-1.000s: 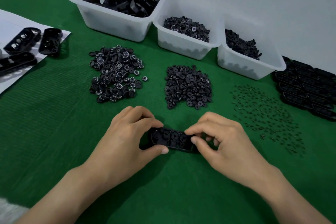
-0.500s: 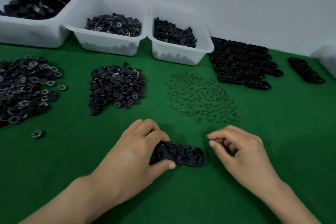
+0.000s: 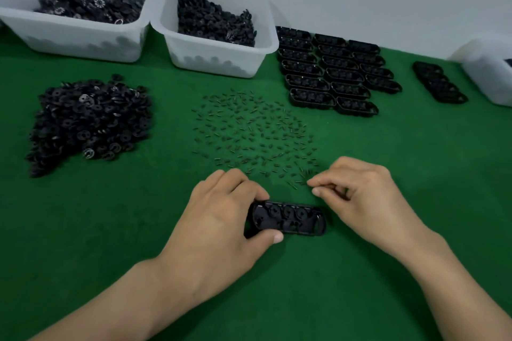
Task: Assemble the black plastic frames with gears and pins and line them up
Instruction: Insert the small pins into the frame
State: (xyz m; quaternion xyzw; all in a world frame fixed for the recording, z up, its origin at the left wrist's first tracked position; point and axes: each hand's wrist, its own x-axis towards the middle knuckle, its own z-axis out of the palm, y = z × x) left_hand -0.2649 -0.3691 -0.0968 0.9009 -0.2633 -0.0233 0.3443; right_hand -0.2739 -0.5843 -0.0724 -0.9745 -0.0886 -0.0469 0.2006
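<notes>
Both hands sit low over the desk (image 3: 110,230). My left hand (image 3: 221,219) grips the left end of the frame (image 3: 291,220), thumb on its near edge and fingers curled over the far one. My right hand (image 3: 360,202) is curled, with thumb and forefinger tips almost meeting at the near fringe of the pins (image 3: 255,133). I cannot tell whether a pin is between them.

Down in size: two white bins (image 3: 216,61) of black parts stand along the back, and another bin (image 3: 487,77) pokes in at far right. Between them, finished frames (image 3: 332,72) lie in tidy rows, with a short row (image 3: 439,83) set apart to their right. A gear pile (image 3: 88,122) lies on the left and the pins are scattered mid-desk.

The frame lies flat just this side of the pins, with what look like gears seated in it. I judge this to be the pinning step. The next move calls for a fine pinch on a single pin, which is then stood over a gear's hole while my left hand braces the frame.
</notes>
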